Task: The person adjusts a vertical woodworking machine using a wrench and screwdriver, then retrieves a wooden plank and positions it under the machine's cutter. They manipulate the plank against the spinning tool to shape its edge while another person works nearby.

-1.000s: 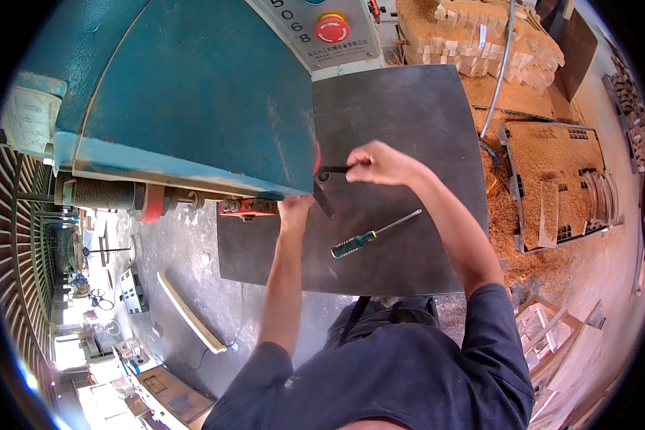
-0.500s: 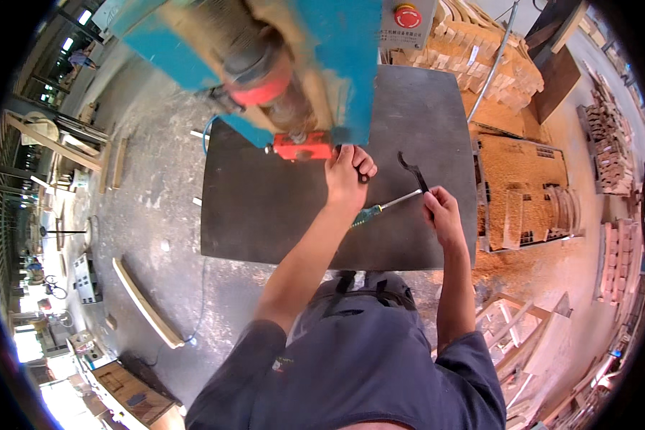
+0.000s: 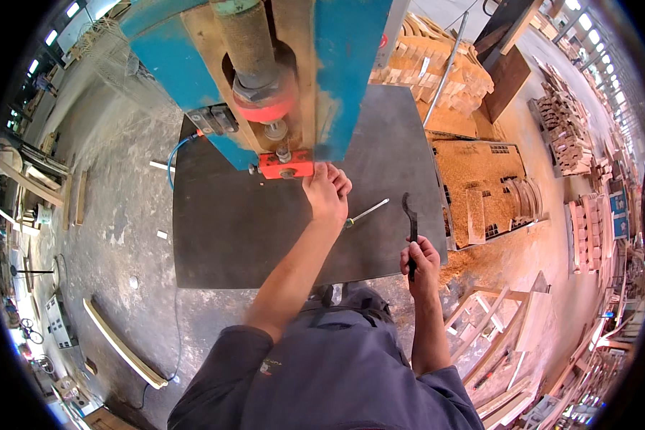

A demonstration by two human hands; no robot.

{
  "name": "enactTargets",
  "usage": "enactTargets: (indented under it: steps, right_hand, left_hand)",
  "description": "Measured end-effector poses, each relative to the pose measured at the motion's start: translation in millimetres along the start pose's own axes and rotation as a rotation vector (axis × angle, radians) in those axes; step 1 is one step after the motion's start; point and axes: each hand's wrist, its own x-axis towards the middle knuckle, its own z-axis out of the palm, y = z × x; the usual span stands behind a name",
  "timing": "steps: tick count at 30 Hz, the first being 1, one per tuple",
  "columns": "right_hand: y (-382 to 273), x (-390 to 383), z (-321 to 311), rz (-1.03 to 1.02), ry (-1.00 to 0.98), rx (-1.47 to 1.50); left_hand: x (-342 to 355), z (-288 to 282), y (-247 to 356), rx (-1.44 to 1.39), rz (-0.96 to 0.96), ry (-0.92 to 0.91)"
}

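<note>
My left hand (image 3: 327, 192) is up against the right end of a red metal block (image 3: 285, 165) under the machine's spindle (image 3: 254, 54). Its fingers are curled, and whatever lies inside them is hidden. Lower and to the right, my right hand (image 3: 421, 264) is closed round the handle of a black hook spanner (image 3: 410, 211), whose curved head points away from me. Between the two hands a screwdriver (image 3: 371, 211) lies on the dark machine table (image 3: 229, 236), its green handle partly behind my left wrist. Above the block sits a red collar (image 3: 269, 100).
The blue machine housing (image 3: 172, 61) overhangs the table's far side, with a blue cable (image 3: 172, 159) at its left. Stacked curved wood pieces (image 3: 437, 79) and sawdust (image 3: 473, 172) lie to the right. A wooden frame (image 3: 494, 315) stands at lower right, and a long strip (image 3: 122, 344) lies on the left floor.
The view has shifted. My right hand has drawn back toward me with the hook spanner, away from the screwdriver. The black piece seen in my left hand earlier no longer shows.
</note>
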Motion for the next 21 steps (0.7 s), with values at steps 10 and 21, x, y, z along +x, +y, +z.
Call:
enactTargets:
  steps: [10, 21]
  right_hand:
    - [-11.4, 53.2, -37.3, -0.025, -0.15, -0.024]
    - [-69.2, 123.6, -111.7, -0.008, -0.295, -0.204]
  left_hand:
    - [-23.6, 6.5, -13.3, -0.068, -0.094, 0.102]
    - [-98.7, 19.0, -135.3, 0.431, 0.007, 0.078]
